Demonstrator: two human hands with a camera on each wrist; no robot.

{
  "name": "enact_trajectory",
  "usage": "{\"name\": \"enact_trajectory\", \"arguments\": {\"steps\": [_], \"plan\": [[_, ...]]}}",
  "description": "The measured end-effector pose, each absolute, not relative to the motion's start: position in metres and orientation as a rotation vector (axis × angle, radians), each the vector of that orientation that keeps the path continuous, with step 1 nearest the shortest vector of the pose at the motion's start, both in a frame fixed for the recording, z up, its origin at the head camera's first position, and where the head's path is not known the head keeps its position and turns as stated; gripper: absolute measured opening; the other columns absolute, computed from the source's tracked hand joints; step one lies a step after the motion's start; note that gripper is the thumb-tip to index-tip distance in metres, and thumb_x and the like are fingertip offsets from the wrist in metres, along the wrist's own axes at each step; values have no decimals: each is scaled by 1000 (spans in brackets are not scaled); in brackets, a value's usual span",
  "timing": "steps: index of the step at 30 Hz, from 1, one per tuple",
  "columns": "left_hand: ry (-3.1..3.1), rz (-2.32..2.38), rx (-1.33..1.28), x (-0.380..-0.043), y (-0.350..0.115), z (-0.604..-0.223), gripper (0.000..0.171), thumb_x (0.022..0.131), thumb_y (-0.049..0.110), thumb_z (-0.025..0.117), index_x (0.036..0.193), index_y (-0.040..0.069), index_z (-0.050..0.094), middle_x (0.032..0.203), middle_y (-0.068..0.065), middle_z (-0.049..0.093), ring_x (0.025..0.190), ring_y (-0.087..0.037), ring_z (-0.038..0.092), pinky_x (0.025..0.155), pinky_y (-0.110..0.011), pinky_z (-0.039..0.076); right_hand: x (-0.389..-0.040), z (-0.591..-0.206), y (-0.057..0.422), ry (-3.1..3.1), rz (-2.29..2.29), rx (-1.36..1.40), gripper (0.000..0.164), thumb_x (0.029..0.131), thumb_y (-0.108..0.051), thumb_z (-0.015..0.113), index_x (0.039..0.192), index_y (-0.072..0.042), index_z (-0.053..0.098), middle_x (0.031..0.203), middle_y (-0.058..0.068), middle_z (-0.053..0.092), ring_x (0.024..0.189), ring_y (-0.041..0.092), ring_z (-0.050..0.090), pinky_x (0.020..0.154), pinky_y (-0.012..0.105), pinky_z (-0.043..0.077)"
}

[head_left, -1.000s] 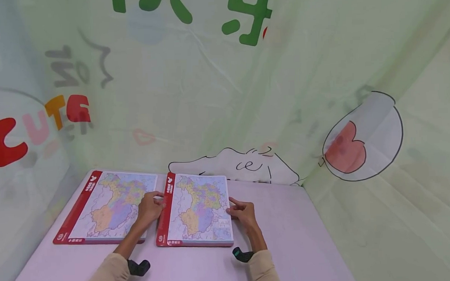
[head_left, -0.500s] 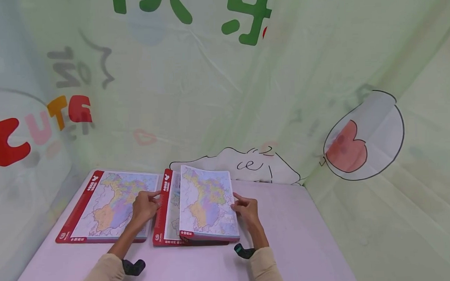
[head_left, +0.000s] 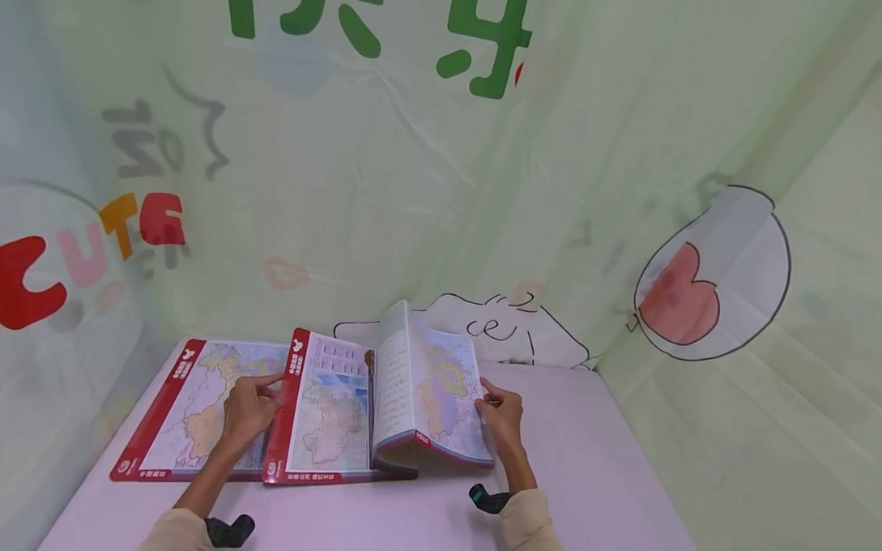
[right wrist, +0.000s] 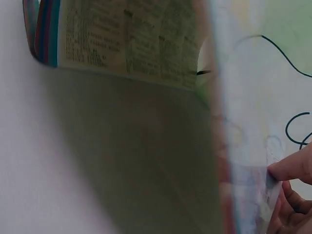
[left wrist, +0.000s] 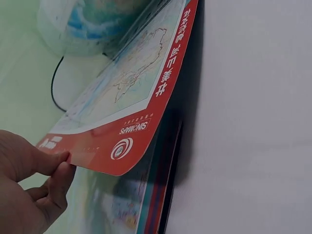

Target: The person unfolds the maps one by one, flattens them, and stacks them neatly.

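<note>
A folding map (head_left: 332,417) with a red border is partly spread on the table in the head view, its middle panels raised in a peak. My left hand (head_left: 247,408) pinches the red left edge between thumb and finger; the left wrist view shows that red corner (left wrist: 122,146) lifted. My right hand (head_left: 504,411) pinches the right edge of the colourful right panel (head_left: 448,389). In the right wrist view a printed text panel (right wrist: 126,39) hangs in shade beneath the raised sheet. Another red-edged map (head_left: 197,389) lies at left, its right part covered by my left hand and the opened panel.
The pale table (head_left: 564,466) extends to the front and right. A light fabric curtain (head_left: 381,229) with printed letters and drawings hangs behind and at both sides. Dark devices are on both wrists, the left one (head_left: 231,532) below its hand.
The folding map has gone from a flat stack to spread panels. My left hand moved left with the red edge, and my right hand moved right with the other panel.
</note>
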State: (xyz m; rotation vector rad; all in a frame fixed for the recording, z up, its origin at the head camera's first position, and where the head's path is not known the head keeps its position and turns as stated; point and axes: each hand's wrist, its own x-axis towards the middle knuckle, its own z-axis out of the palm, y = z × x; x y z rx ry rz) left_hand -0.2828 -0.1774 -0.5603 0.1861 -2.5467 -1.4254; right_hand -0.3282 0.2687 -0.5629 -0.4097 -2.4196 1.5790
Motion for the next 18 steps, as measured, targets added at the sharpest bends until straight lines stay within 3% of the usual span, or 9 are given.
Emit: {"name": "enact_trajectory", "arguments": {"steps": [8,11,18], "plan": [[-2592,-1398,261,-272,-212,-554,48,99,3,69,146,-7,63,114,-33,74,86,-35,75,63,-32,59,-314,-556,279,-2392,1468,-399,49,97,7,64,144,-5,69,109,19,67,95,25,60,70,19,44],[-2589,-1386,296,-271,-227,-550,51,100,6,70,148,-8,60,118,-35,72,86,-39,76,63,-36,64,-313,-551,286,-2398,1390,-440,49,96,6,63,143,-3,69,110,23,69,95,29,63,74,24,45],[-2605,-1306,315,-275,-259,-547,54,97,5,71,146,-13,58,122,-44,69,79,-45,77,58,-39,65,-307,-547,300,-2401,1253,-479,48,98,5,59,145,-2,67,116,29,70,93,34,61,73,28,44]]}}
